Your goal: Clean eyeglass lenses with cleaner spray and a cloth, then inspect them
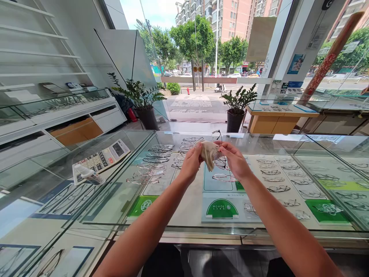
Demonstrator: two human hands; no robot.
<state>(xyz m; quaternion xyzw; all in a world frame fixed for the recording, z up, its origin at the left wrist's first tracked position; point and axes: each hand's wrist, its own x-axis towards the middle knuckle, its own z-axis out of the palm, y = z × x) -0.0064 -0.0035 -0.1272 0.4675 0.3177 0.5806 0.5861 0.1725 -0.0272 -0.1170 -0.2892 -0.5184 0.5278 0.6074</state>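
Above the glass display counter, my left hand (191,163) is closed on a crumpled beige cloth (208,153). Just to its right, my right hand (236,161) pinches a pair of thin dark-framed eyeglasses (220,139). The cloth lies against the eyeglasses and covers part of them, so I cannot make out the whole frame. One rounded part of the eyeglasses sticks up above the fingers. Below both hands, rows of eyeglasses (157,158) show through the glass, with a green brand sign (221,209) nearer to me.
On the left of the counter lie a large calculator (100,158) and a small white bottle (90,175). The glass counter (184,227) spans the view. Two potted plants (147,115) stand beyond it, before the glass front. A wooden display cabinet (278,122) is at the right.
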